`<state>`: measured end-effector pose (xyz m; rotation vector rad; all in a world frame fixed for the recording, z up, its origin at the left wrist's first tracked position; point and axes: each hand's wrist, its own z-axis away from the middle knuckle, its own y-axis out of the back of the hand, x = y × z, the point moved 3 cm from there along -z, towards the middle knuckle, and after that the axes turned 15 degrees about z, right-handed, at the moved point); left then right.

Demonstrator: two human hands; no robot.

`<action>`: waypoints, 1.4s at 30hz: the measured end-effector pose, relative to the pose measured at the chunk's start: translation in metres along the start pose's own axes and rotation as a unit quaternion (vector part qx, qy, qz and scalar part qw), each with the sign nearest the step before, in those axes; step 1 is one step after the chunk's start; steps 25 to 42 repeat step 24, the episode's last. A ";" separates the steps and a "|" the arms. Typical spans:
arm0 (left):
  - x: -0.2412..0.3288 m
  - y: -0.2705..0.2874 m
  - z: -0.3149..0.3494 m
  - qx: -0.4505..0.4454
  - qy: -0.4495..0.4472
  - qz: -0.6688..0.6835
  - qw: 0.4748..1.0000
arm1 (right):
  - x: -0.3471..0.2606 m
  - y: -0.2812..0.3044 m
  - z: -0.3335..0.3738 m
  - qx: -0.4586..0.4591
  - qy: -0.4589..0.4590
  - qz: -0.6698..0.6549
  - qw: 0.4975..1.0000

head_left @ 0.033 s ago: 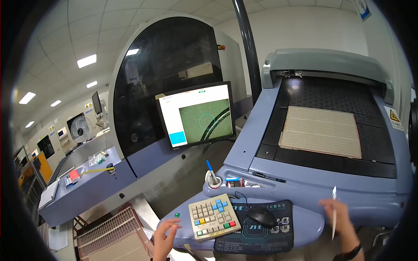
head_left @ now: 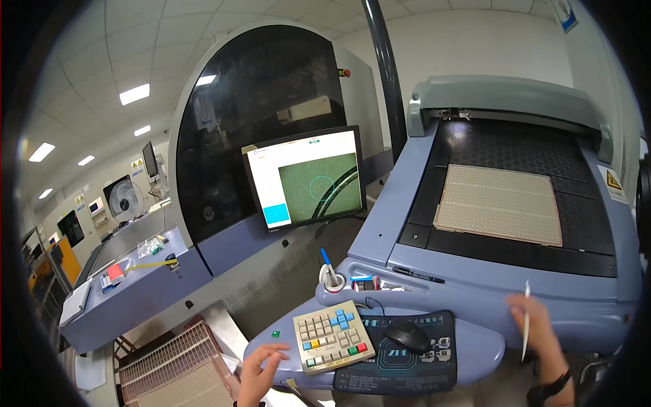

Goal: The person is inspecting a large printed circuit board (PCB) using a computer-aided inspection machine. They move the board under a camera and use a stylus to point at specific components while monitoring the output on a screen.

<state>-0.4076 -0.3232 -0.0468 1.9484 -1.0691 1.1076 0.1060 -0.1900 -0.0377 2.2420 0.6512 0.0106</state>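
My left hand (head_left: 260, 374) hovers just left of the keypad's lower left corner, its fingers apart and nothing in it. The beige keypad (head_left: 332, 337) has mostly beige keys, with some blue, yellow, green and red ones. On the right, my right hand (head_left: 540, 327) is closed around a slim white pen-like tool (head_left: 525, 342), which stands nearly upright with its pointed tip up. That hand is in front of the machine's blue-grey front edge. Beyond it, a flat beige perforated panel (head_left: 500, 203) lies on the machine's black bed (head_left: 576, 251).
A black mouse (head_left: 407, 336) rests on a dark mouse pad (head_left: 400, 376). Behind them are a pen cup (head_left: 331, 281), a black pen (head_left: 418, 275) and a lit monitor (head_left: 305, 180). Another panel (head_left: 173, 370) lies low at the left. A small green square (head_left: 275, 334) sits beside the keypad.
My right hand has shifted slightly right with the white tool. My left hand has moved a little right, its fingers reaching closer to the keypad. The dark curve on the monitor looks slightly different.
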 end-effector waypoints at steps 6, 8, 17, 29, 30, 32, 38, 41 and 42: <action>0.052 -0.082 -0.007 -0.430 -0.003 0.100 0.897 | 0.140 0.043 -0.054 -0.065 0.010 0.333 0.941; 0.051 -0.105 -0.004 -0.509 -0.045 0.121 0.851 | 0.147 0.033 -0.078 -0.051 0.046 0.349 0.934; 0.071 -0.231 -0.018 -0.592 0.052 0.128 0.794 | 0.154 -0.004 -0.141 -0.145 0.095 0.478 0.861; 0.063 -0.329 -0.032 -0.474 0.295 0.357 0.749 | 0.159 -0.013 -0.143 -0.097 0.133 0.535 0.828; 0.063 -0.329 -0.032 -0.474 0.295 0.357 0.749 | 0.159 -0.013 -0.143 -0.097 0.133 0.535 0.828; 0.063 -0.329 -0.032 -0.474 0.295 0.357 0.749 | 0.159 -0.013 -0.143 -0.097 0.133 0.535 0.828; 0.063 -0.329 -0.032 -0.474 0.295 0.357 0.749 | 0.159 -0.013 -0.143 -0.097 0.133 0.535 0.828; 0.063 -0.329 -0.032 -0.474 0.295 0.357 0.749 | 0.159 -0.013 -0.143 -0.097 0.133 0.535 0.828; 0.063 -0.329 -0.032 -0.474 0.295 0.357 0.749 | 0.159 -0.013 -0.143 -0.097 0.133 0.535 0.828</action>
